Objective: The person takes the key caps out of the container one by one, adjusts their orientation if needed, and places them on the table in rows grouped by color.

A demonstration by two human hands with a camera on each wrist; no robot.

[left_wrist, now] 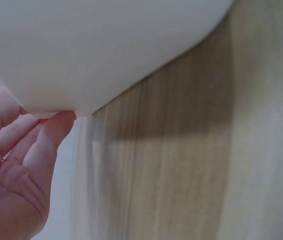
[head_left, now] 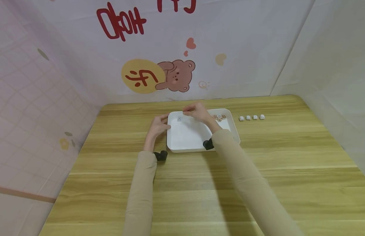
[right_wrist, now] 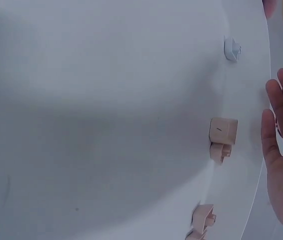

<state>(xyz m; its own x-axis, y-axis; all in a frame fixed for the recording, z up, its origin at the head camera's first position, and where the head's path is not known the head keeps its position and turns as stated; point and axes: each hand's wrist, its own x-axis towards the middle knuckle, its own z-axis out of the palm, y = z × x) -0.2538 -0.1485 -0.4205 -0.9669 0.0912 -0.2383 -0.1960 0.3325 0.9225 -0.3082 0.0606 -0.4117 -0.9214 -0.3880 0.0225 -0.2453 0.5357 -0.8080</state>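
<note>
A white rectangular tray (head_left: 185, 139) lies on the wooden table. My left hand (head_left: 159, 126) grips its back left corner; in the left wrist view, the fingers and thumb of that hand (left_wrist: 26, 170) meet at the tray's edge (left_wrist: 81, 65). Above the back of the tray is my right hand (head_left: 198, 113). Its visible fingers look fairly straight in the right wrist view, but whether the fingertips pinch anything is hidden. A whitish keycap (head_left: 179, 118) sits near the tray's back left. Pinkish keycaps (right_wrist: 224, 131) lie along the back wall, partly hidden by my right hand in the head view.
Several white keycaps (head_left: 251, 117) stand in a row on the table, right of the tray. More brown and white keycaps (head_left: 219, 117) cluster in the tray's back right corner. Behind the table hangs a white cloth (head_left: 235, 78) printed with a bear.
</note>
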